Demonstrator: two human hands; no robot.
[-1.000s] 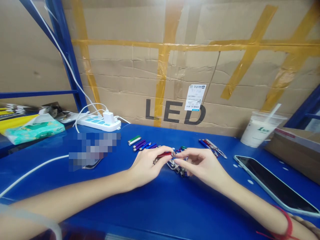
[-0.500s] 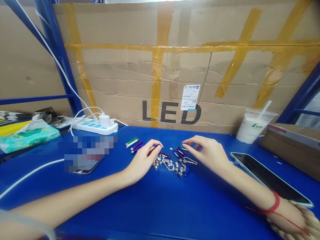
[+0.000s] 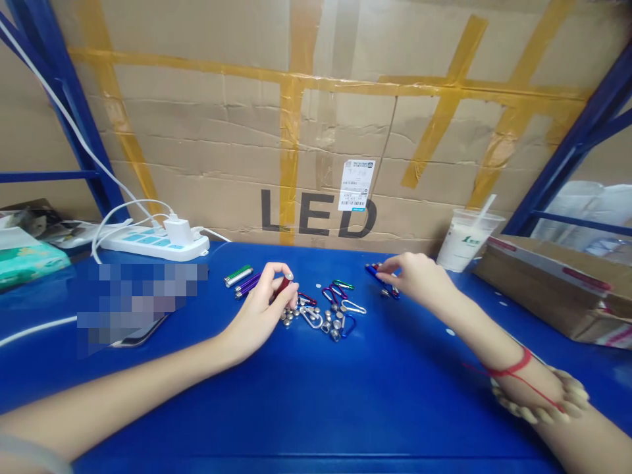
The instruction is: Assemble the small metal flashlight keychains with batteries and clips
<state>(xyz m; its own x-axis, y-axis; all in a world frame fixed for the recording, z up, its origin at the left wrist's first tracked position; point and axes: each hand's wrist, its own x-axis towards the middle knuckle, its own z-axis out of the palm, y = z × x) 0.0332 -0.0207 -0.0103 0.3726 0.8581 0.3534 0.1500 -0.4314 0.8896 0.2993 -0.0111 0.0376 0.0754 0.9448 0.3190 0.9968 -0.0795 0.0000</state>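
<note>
Red tube (image 3: pixel 283 286), silver at its upper end, held tilted above the blue table (image 3: pixel 316 401), just left of a scatter of small metal parts. The left hand (image 3: pixel 261 309) grips it, thumb and fingers closed about its body. The right hand (image 3: pixel 417 276) is well apart from the left, its fingertips at a small group of blue pieces (image 3: pixel 371 269); whether they have closed on any of these cannot be told, since the fingers overlap the group. A small silver part lies just in front of that group.

Between the hands lie carabiners: one green (image 3: pixel 344 284), one blue (image 3: pixel 348 326), and others in silver, red and purple. Small silver pieces (image 3: pixel 336 330) lie among them and below the left hand. Left of that hand, purple tubes (image 3: pixel 247 285) rest side by side, with a green tube (image 3: pixel 237 270) just beyond. A red string (image 3: pixel 511 366) and a beaded bracelet (image 3: pixel 573 394) circle the right wrist.

Surroundings: power strip (image 3: pixel 148 245) at the rear left; cup (image 3: pixel 460 245) with a straw beside an open carton (image 3: pixel 538 283) at right; behind, a taped cardboard panel (image 3: pixel 207 158) lettered "LED", bearing a white label (image 3: pixel 356 184).
</note>
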